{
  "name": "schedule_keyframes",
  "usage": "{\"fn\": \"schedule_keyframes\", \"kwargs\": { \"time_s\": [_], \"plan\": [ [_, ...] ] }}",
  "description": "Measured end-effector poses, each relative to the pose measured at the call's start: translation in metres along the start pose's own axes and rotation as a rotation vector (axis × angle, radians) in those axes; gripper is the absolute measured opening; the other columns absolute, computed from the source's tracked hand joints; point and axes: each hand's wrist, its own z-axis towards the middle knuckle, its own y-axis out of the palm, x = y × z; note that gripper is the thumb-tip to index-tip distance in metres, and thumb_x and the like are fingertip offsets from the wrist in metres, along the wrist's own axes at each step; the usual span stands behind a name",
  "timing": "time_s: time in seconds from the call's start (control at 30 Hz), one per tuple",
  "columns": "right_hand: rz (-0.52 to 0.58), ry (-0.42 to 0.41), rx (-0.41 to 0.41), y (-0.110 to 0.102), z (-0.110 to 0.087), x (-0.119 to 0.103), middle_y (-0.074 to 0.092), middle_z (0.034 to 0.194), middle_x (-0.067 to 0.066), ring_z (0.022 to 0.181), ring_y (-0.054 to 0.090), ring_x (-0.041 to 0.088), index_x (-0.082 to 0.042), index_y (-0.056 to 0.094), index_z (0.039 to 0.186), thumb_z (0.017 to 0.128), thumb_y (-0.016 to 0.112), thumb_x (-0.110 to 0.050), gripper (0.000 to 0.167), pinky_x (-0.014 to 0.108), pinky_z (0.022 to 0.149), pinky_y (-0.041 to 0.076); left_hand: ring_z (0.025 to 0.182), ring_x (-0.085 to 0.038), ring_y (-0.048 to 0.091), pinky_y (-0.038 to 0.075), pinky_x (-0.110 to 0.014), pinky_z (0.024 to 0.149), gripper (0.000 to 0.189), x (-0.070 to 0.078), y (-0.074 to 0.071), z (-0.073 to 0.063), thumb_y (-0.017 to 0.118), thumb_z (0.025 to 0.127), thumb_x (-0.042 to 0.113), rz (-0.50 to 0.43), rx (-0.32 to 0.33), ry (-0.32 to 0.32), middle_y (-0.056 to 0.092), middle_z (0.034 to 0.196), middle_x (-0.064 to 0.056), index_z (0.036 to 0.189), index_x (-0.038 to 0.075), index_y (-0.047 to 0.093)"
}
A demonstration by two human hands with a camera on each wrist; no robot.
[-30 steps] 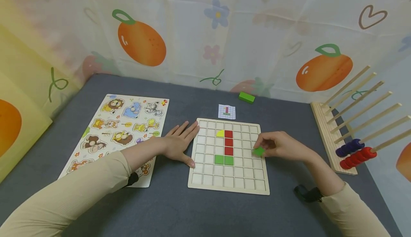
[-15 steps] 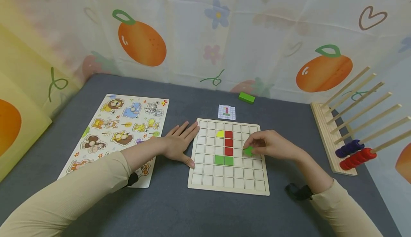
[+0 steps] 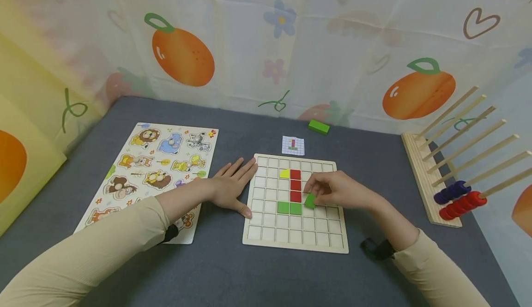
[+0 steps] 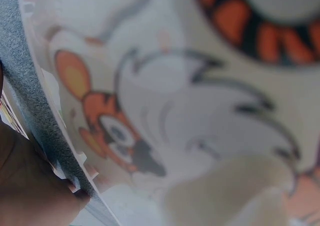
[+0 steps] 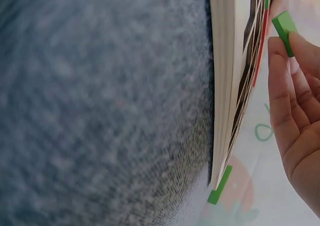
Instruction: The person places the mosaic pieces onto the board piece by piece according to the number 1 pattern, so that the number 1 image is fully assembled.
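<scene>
My right hand [image 3: 336,189] pinches a small green square tile [image 3: 310,201] between thumb and fingertips, just above the wooden grid board [image 3: 270,235]. In the right wrist view the green tile [image 5: 285,28] stands clear of the board, held at its edge. Two green tiles [image 3: 289,208] lie side by side in one row of the board, left of the held tile. Above them runs a column of red tiles [image 3: 295,185], with a yellow rounded tile [image 3: 284,173] beside the top one. My left hand [image 3: 230,187] lies flat with fingers spread, at the board's left edge.
A small pattern card [image 3: 293,145] lies behind the board, and a green block [image 3: 318,127] sits farther back. At left, under my left forearm, is an animal puzzle board [image 3: 166,154]. A wooden peg rack [image 3: 432,182] with blue and red rings stands at right.
My right hand has moved left across the board with the green tile, from its right edge to near the two placed green tiles. The left hand has stayed put.
</scene>
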Motion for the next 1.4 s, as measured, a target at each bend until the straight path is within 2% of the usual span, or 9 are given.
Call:
{"fn": "schedule_keyframes", "kwargs": {
  "time_s": [0.2,0.63,1.07,1.4],
  "plan": [
    [0.011,0.003,-0.006,0.0019,0.0008,-0.0046,0.069,0.088,-0.003,0.077,0.062,0.007,-0.017,0.070,0.100,0.088,0.073,-0.009,0.015,0.023,0.072,0.054,0.156,-0.036,-0.013,0.000,-0.057,0.126,0.123,0.0001,-0.0004,0.0002,0.066,0.079,0.069,0.000,0.000,0.001,-0.015,0.168,-0.006,0.160,0.012,-0.007],
    [0.019,-0.002,-0.037,0.0028,0.0015,-0.0087,0.069,0.081,-0.003,0.072,0.061,0.006,-0.017,0.072,0.098,0.090,0.070,-0.008,0.012,0.023,0.069,0.053,0.156,-0.036,-0.013,0.000,-0.057,0.126,0.123,0.0004,0.0001,0.0003,0.066,0.079,0.070,0.014,0.002,0.001,-0.016,0.168,-0.006,0.160,0.012,-0.006],
    [0.007,0.015,-0.077,0.0068,0.0037,-0.0076,0.069,0.083,-0.005,0.074,0.060,0.006,-0.018,0.073,0.097,0.089,0.070,-0.006,0.015,0.022,0.069,0.053,0.156,-0.036,-0.012,0.001,-0.057,0.126,0.123,-0.0003,0.0013,0.0011,0.066,0.079,0.069,0.008,0.001,-0.001,-0.015,0.168,-0.006,0.160,0.012,-0.006],
    [-0.028,0.016,-0.080,0.0092,0.0051,-0.0095,0.072,0.087,-0.001,0.075,0.061,0.005,-0.018,0.072,0.096,0.087,0.071,-0.008,0.013,0.021,0.071,0.054,0.156,-0.036,-0.014,0.000,-0.056,0.126,0.124,-0.0008,0.0013,0.0018,0.066,0.079,0.070,0.018,-0.006,0.003,-0.016,0.168,-0.006,0.160,0.012,-0.007]
  ]
}}
